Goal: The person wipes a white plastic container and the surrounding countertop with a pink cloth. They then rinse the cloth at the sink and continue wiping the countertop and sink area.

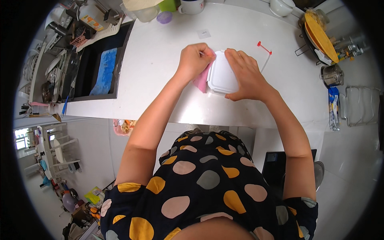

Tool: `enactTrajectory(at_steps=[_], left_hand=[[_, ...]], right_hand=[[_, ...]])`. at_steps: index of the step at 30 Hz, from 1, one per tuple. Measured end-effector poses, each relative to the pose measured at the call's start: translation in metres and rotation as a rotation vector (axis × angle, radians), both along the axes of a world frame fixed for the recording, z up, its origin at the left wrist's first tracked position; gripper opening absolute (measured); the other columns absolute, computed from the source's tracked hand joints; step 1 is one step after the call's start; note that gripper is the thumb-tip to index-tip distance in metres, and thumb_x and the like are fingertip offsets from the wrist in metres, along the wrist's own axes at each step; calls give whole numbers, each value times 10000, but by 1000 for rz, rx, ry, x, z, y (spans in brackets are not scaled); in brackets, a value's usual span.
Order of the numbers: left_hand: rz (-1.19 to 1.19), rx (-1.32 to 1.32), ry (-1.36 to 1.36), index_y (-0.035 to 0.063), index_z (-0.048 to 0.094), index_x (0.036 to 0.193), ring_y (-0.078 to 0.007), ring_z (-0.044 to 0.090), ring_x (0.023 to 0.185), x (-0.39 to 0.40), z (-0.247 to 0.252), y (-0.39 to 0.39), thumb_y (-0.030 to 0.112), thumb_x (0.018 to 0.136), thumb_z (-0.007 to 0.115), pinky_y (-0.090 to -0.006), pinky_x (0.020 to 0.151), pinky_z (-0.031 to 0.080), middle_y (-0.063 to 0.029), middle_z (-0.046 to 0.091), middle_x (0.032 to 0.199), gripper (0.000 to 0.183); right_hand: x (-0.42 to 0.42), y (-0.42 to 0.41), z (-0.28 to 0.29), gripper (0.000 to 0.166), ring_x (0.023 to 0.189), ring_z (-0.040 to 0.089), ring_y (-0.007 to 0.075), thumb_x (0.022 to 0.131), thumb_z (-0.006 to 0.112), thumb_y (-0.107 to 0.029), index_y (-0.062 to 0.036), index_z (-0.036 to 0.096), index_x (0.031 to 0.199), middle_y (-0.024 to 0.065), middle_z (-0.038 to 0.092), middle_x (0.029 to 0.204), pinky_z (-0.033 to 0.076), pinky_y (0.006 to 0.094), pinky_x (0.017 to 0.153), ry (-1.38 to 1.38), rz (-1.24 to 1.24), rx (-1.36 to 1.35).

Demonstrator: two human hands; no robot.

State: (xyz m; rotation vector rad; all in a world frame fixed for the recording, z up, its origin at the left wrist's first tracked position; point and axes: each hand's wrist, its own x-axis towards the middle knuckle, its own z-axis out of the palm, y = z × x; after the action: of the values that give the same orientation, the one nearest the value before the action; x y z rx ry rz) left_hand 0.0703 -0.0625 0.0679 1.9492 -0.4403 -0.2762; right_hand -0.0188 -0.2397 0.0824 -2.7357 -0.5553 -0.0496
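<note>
A food container with a white clip-on lid rests on the white countertop in front of me. My right hand lies over the lid's right side, fingers spread along its far edge and thumb at the near corner. Beside the container's left edge, my left hand pinches a pink cloth at the far left corner of the lid. The cloth hangs down along that left side and lies partly on the counter. The container's right side is hidden by my right hand.
Left is a dark sink with a blue cloth in it. A red-ended stick lies right of the container. Behind stand a white mug and a purple lid. A rack with yellow boards stands far right.
</note>
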Motion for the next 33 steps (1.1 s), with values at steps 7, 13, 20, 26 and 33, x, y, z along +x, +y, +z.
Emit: enactTrajectory(at_steps=[7,13,20,26,33], left_hand=[[54,-160,170,12,574,737,-78,513,596,7,-10,-2,27,786,600,-220,546,429,-35,586,683,57],[119,-299,229,7,572,757,-54,470,559,-31,-21,18,49,819,599,-200,518,400,-12,552,650,80],[119,-164,209,13,581,723,-39,452,533,-63,-13,20,65,815,612,-189,479,364,3,559,623,110],[258,-442,293,-14,581,785,-45,490,545,-69,-18,25,11,810,589,-171,476,389,-18,573,652,36],[267,-235,-122,4,595,732,-49,473,590,-50,-25,6,36,791,625,-196,544,395,5,557,641,73]], right_hand=[[4,-12,-2,1064,1264,256,315,493,776,-351,11,232,1333,157,285,1355,211,428,1038,-15,117,-3],[23,-22,28,1181,1325,180,286,451,831,-342,-32,163,1375,132,200,1429,158,452,1084,97,354,-286],[3,-31,35,944,1298,248,305,601,753,-77,-80,208,1372,142,265,1403,248,432,1053,61,-323,-328],[-16,-35,10,676,1284,271,329,724,560,-13,-30,283,1340,183,256,1400,261,362,1049,32,-324,-43],[-6,-15,-1,977,1312,164,381,653,718,-417,40,205,1348,269,184,1395,233,411,1052,45,-407,182]])
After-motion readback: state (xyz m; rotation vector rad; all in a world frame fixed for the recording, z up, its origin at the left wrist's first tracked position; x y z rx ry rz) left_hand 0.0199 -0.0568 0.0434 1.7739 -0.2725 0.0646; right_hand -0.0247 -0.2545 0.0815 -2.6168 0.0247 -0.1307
